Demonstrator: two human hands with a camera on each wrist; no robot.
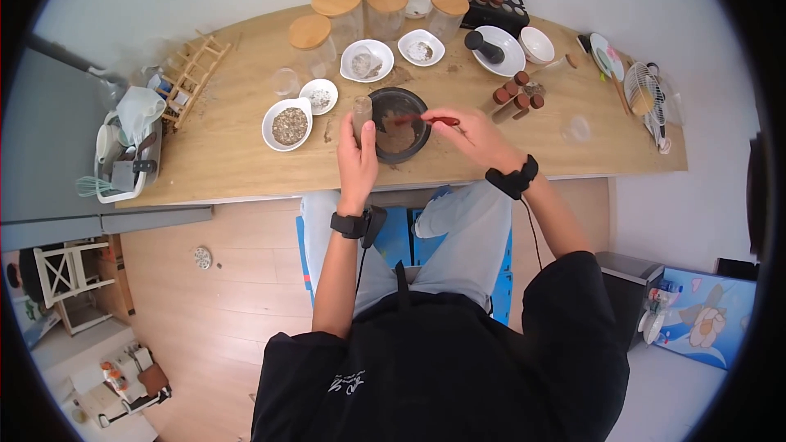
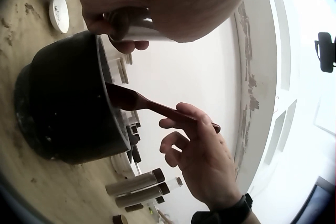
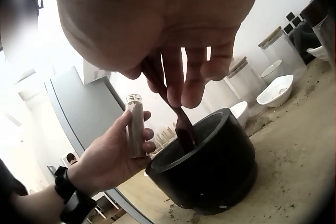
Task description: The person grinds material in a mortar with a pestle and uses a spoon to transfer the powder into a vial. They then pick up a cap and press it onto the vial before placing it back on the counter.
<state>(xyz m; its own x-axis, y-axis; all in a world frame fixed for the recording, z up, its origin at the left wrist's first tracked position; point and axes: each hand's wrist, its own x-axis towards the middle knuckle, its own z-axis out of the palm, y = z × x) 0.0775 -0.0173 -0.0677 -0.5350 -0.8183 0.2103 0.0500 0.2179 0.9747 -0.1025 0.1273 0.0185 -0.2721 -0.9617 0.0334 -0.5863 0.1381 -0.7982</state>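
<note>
A dark stone mortar [image 1: 399, 155] with brownish powder inside stands at the table's front. My left hand [image 1: 358, 165] grips a small glass vial [image 3: 135, 129] upright beside the mortar's left rim. The vial is uncapped and looks mostly filled with brownish powder. From the right, my right hand [image 1: 477, 137] pinches the handle of a dark red spoon [image 2: 167, 110]. The spoon slants down over the rim, its scoop end inside the mortar. In the right wrist view the scoop's tip is hidden behind the mortar wall.
Right of the mortar stand several capped vials [image 1: 514, 98]. Left of it are a bowl of grains [image 1: 286, 141] and a small white dish [image 1: 329, 87]. Behind sit white bowls [image 1: 366, 76], wooden-lidded jars [image 1: 312, 46], and a pestle [image 1: 485, 47] in a white bowl [image 1: 511, 63].
</note>
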